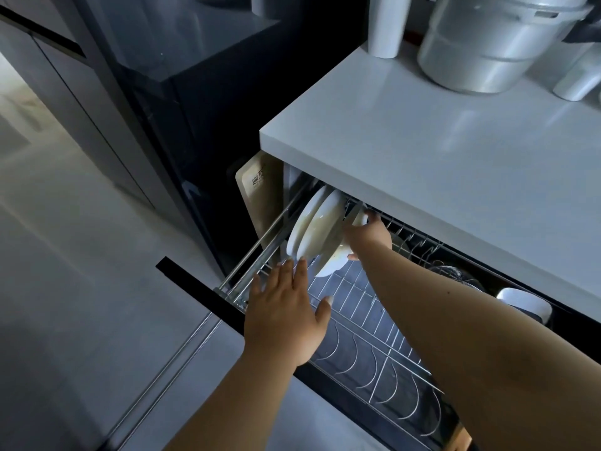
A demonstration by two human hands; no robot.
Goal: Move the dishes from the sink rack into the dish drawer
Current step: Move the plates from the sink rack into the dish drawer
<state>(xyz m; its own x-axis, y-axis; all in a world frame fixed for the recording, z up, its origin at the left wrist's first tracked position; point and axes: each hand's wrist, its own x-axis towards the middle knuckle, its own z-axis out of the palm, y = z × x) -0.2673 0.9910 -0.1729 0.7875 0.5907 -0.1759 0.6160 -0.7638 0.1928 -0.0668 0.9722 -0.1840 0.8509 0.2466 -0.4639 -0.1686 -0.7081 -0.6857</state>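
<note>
The plate (331, 255) stands on edge in the wire rack of the dish drawer (357, 307), at the drawer's far left end, leaning against two more plates (309, 226) already slotted there. The right hand (369, 234) grasps it: fingers curl over the upper rim and the thumb shows at the lower rim, so the grip is clenched around the plate's right-hand edge. The plate's flat face looks toward the drawer's open middle, and its long line runs from the drawer front up toward the back, under the worktop (439, 151).

From that grip the standing plates lie just to the left, touching or nearly touching the held one; I cannot tell which. The empty wire slots lie to the right and toward the person. The left hand (286, 310) is released, fingers straight and spread, fingertips (287, 265) at the lower rim of the stacked plates, seemingly steadying them. It is nearer the stack; the right hand is nearer the plate being set.

The coming move probably turns on seating the plate's bottom edge in a slot beside its neighbours before letting go, without knocking them over.

Further right in the drawer lie a dark round item and a white cup (523, 304), well apart from both hands. A beige board (257, 196) stands left of the drawer. On the worktop sit a metal pot (494, 43) and a white container (388, 24).
</note>
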